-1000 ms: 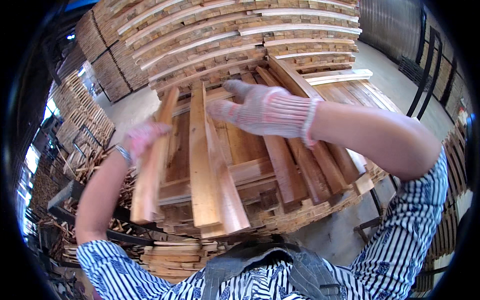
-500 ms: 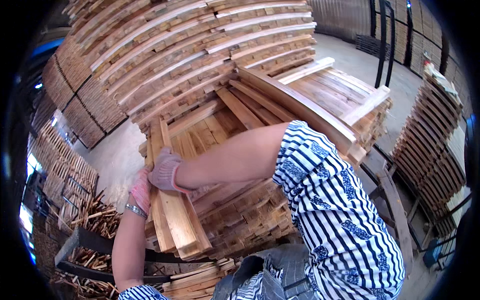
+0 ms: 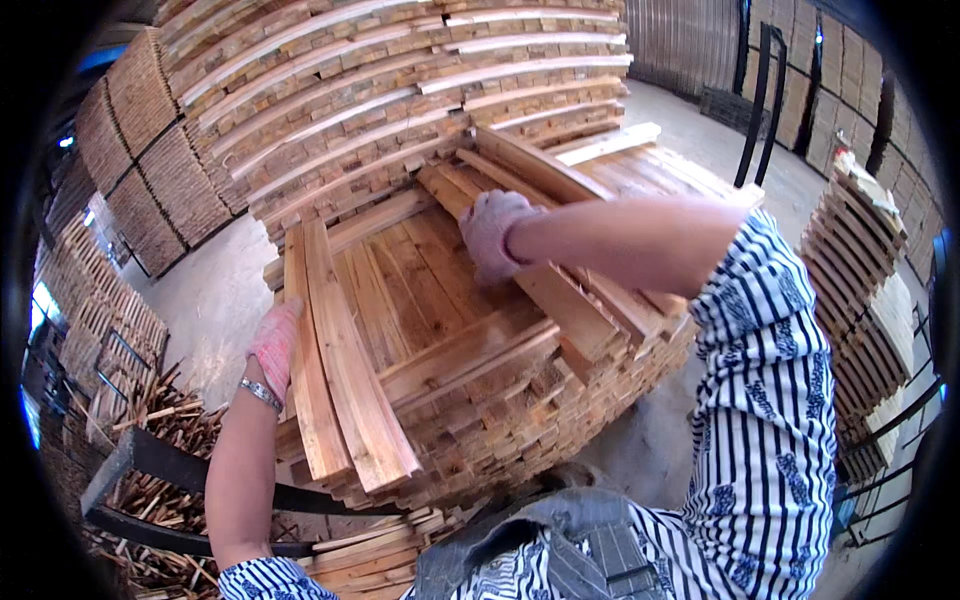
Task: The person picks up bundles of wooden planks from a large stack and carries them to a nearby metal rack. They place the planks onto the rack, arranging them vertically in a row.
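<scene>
My left hand (image 3: 275,343), in a pink knitted glove, rests against the outer side of the left wooden board (image 3: 308,380), its fingers stretched along the edge. A second board (image 3: 355,375) lies beside that one, toward the middle. Both sit at the left side of a stack of short planks (image 3: 490,440). My right hand (image 3: 495,235), also gloved, is closed over a wooden plank (image 3: 570,312) right of the middle; its fingertips are partly hidden. Between the hands, a layer of flat planks (image 3: 400,270) lies recessed.
Behind the stack rises a tall wall of layered lumber (image 3: 400,90). More loose boards (image 3: 545,165) lie at the right. A dark metal frame (image 3: 165,465) and scrap sticks (image 3: 150,500) are at lower left. Another curved-looking wood stack (image 3: 850,290) stands far right.
My right hand has left the boards at the left and moved right onto another plank. The two left boards now lie side by side with a narrow gap. My left hand has shifted slightly.
</scene>
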`<state>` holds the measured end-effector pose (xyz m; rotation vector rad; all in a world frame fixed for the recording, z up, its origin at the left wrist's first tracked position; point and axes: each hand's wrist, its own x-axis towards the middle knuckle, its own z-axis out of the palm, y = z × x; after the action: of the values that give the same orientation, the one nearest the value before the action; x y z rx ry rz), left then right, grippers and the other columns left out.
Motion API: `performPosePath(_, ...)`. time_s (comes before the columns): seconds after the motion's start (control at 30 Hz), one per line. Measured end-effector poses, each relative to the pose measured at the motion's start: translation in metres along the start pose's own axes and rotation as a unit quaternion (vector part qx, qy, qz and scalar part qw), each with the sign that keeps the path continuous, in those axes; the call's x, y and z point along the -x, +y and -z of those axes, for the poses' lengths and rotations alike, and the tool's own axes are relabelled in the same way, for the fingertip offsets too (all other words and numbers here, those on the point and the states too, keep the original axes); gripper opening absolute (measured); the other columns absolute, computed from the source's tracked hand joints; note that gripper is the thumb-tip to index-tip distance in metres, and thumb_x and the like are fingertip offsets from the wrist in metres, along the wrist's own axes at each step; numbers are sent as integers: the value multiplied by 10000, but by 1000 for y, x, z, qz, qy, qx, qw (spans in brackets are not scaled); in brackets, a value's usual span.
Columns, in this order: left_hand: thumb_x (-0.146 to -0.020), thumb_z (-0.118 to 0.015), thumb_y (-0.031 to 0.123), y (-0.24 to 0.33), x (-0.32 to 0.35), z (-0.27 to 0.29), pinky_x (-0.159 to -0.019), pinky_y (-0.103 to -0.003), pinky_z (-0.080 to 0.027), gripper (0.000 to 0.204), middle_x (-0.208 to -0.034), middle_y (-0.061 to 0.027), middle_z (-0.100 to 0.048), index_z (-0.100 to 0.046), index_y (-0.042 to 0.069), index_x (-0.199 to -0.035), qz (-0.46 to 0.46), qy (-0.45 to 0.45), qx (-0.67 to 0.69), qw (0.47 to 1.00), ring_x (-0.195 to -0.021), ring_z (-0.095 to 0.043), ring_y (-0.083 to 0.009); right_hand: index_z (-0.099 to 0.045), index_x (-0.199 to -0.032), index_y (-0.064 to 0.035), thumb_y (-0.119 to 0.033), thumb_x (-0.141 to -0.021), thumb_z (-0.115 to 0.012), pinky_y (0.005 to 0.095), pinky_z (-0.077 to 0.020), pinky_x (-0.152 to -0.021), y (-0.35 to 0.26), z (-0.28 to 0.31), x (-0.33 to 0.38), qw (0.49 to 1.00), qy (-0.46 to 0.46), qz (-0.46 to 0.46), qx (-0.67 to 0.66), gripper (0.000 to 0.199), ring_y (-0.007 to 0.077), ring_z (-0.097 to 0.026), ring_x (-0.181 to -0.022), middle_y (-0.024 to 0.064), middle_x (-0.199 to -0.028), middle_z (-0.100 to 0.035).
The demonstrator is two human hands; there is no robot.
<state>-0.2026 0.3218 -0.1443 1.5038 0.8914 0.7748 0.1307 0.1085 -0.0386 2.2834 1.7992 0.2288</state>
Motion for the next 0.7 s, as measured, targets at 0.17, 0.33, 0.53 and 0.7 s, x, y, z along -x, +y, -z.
performPosePath(0.17, -1008, -456, 381, 32, 26, -25, -856, -349, -503, 470, -1092, -130, -670, -606, -19, -1206, 6, -26, -104, 994, -953, -628, -202, -643, -1180, -6, -194, -712, -742, 439, -568, -845, 6, 12, -12, 997, -62, -4, 36, 514, 321, -692, -1017, 225, -1038, -706)
performPosePath(0.33, -987, -457, 432, 24, 31, -27, -948, -363, -447, 562, -1194, -159, -643, -571, -45, -1261, 47, 73, -101, 991, -1076, -593, -242, -590, -1227, -13, -175, -718, -734, 444, -557, -869, 6, 20, 0, 999, -19, 19, -34, 553, 357, -667, -1060, 234, -1112, -681)
performPosePath(0.53, -971, -439, 442, 43, 45, -41, -964, -378, -436, 590, -1244, -184, -620, -558, -43, -1284, 16, 71, -211, 975, -1117, -583, -280, -568, -1251, -13, -156, -737, -707, 426, -555, -863, -3, 16, -14, 999, -36, -20, 17, 551, 348, -665, -1068, 222, -1122, -680)
performPosePath(0.7, -952, -453, 435, 40, 39, -35, -917, -393, -461, 574, -1178, -169, -635, -577, -39, -1250, -11, 67, -274, 959, -1052, -599, -273, -523, -1255, 7, -183, -768, -664, 433, -561, -810, 23, 25, -40, 995, -4, 88, -52, 542, 349, -681, -1004, 247, -1086, -674)
